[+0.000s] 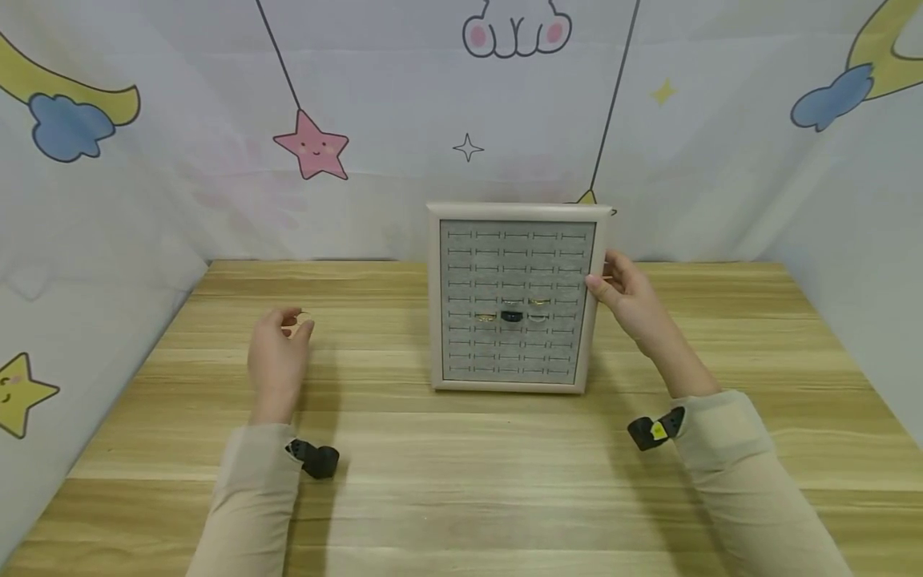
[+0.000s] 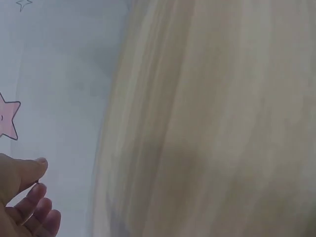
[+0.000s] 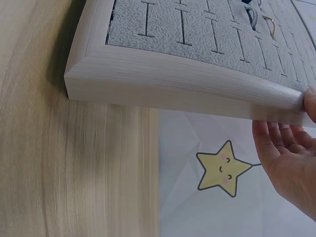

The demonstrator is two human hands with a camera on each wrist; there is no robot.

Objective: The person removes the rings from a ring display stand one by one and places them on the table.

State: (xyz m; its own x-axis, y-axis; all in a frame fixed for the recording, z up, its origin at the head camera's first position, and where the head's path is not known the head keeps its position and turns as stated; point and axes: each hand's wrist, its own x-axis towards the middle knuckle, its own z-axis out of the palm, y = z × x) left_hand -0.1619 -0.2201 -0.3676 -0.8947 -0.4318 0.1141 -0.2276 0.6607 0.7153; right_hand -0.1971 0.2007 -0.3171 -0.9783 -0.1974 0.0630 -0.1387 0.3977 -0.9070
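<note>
A ring display board [image 1: 476, 353] stands upright on the table, its light frame around grey slotted padding. Several rings sit in the middle slots, among them a wide black ring [image 1: 512, 316], a gold ring [image 1: 539, 302] and a silver ring [image 3: 253, 19]. My right hand [image 1: 630, 304] grips the board's right edge, thumb on the front and fingers behind. To the left of the board, my left hand [image 1: 280, 353] is raised above the table, pinching a thin ring [image 1: 306, 314] between thumb and fingertip. In the left wrist view only a dark speck of it shows.
The wood-grain table [image 1: 433, 497] extends to a white cloth backdrop [image 1: 404, 104] printed with stars, moons and clouds. The same cloth rises at both sides. A black wrist camera [image 1: 317, 460] is strapped to the left sleeve, another camera [image 1: 649, 430] to the right sleeve.
</note>
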